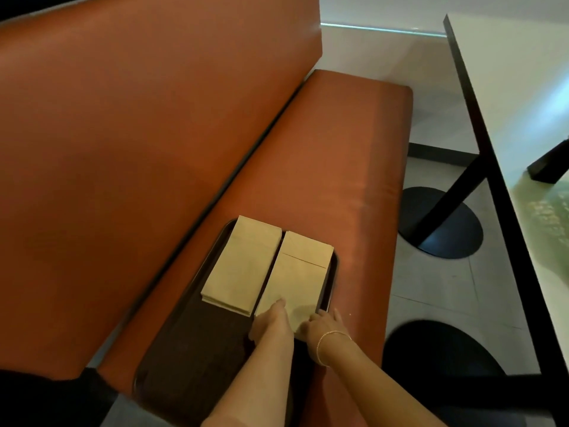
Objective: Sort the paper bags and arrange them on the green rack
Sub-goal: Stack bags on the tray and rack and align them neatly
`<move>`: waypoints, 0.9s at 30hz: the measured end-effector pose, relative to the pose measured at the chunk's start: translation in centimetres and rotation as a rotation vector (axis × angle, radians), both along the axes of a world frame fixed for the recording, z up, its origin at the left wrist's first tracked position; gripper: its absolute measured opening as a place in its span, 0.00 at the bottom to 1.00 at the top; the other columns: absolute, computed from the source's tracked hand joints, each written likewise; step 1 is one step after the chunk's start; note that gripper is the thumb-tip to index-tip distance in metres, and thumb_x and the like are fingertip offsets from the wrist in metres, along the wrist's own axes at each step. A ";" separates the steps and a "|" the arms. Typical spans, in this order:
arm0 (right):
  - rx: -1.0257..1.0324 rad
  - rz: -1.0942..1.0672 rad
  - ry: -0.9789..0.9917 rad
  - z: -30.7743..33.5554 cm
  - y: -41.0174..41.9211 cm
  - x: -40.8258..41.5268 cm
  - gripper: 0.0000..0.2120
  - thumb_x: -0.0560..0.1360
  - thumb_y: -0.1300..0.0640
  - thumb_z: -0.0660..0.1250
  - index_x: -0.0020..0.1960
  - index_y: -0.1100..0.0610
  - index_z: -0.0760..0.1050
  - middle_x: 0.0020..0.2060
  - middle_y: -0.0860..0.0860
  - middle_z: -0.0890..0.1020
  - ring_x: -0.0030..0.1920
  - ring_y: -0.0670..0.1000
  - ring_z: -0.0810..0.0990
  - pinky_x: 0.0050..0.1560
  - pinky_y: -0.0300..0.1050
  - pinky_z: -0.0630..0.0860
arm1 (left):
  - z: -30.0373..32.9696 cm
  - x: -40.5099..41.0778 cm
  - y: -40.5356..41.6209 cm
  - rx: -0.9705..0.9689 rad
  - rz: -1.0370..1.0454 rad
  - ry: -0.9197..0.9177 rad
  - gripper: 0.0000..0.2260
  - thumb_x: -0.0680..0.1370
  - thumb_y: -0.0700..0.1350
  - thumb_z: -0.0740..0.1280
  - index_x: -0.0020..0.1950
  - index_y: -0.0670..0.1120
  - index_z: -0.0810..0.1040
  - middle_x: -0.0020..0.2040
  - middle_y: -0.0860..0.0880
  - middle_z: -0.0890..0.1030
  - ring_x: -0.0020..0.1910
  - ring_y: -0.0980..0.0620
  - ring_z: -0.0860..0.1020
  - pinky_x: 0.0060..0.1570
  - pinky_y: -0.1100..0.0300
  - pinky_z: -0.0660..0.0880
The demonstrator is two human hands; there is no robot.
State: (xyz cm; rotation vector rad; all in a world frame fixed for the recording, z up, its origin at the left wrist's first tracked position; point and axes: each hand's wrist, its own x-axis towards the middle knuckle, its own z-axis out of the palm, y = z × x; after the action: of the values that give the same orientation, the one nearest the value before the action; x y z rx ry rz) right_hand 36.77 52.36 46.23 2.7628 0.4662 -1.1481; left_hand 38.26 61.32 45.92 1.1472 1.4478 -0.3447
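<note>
Two stacks of bags squared up on the tray, with the green rack nowhere in view.

I had my left hand [271,318] lying flat on the near end of the right-hand stack of flat brown paper bags [297,278], fingers fairly straight, while my right hand [321,326] curled at its near corner; whether it pinched a bag I could not tell. The left-hand stack of brown paper bags [238,266] lay just beside it on the dark brown plastic tray [184,359], on the orange padded bench seat [338,164]. Sorting looked well along; racking seemed not yet begun.
</note>
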 end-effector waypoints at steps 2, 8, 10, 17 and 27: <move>-0.006 0.024 0.012 0.0 0.1 0.5 0.25 0.76 0.64 0.59 0.72 0.52 0.65 0.70 0.57 0.63 0.74 0.58 0.55 0.73 0.59 0.44 | -0.6 0.2 -0.1 -0.005 0.001 -0.001 0.30 0.69 0.50 0.75 0.63 0.35 0.70 0.60 0.36 0.75 0.59 0.37 0.75 0.54 0.46 0.74; -0.045 0.065 0.045 0.0 0.2 1.0 0.26 0.75 0.65 0.61 0.71 0.52 0.65 0.71 0.58 0.61 0.74 0.60 0.54 0.73 0.62 0.45 | -1.5 1.0 -0.7 -0.050 0.012 -0.026 0.28 0.71 0.49 0.73 0.64 0.35 0.69 0.63 0.37 0.74 0.63 0.37 0.72 0.61 0.45 0.72; -0.039 0.039 0.051 -0.2 0.2 1.1 0.25 0.75 0.64 0.62 0.71 0.54 0.65 0.72 0.57 0.60 0.74 0.59 0.54 0.73 0.62 0.44 | -1.8 0.8 -1.1 -0.009 -0.002 0.000 0.26 0.72 0.47 0.72 0.62 0.34 0.71 0.62 0.37 0.75 0.61 0.38 0.74 0.58 0.47 0.73; 0.013 -0.059 0.123 0.1 -0.1 0.3 0.27 0.76 0.63 0.60 0.74 0.54 0.60 0.73 0.56 0.58 0.75 0.58 0.50 0.73 0.61 0.45 | -0.9 -1.2 -2.2 0.217 -0.073 -0.170 0.27 0.75 0.41 0.70 0.72 0.42 0.66 0.65 0.38 0.74 0.63 0.39 0.73 0.61 0.47 0.73; 0.516 -0.904 -0.131 4.5 -2.9 -0.4 0.37 0.75 0.63 0.62 0.76 0.56 0.44 0.58 0.58 0.73 0.57 0.57 0.75 0.58 0.49 0.75 | 7.0 -5.3 1.6 0.526 -0.623 -0.606 0.05 0.78 0.39 0.65 0.53 0.45 0.74 0.49 0.47 0.77 0.51 0.51 0.76 0.45 0.65 0.72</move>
State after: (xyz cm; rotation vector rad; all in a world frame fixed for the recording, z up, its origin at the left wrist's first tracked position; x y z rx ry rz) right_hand 36.40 49.45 50.72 3.6024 -0.6877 -1.0388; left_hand 33.00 62.90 52.93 1.9307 0.6274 -0.0138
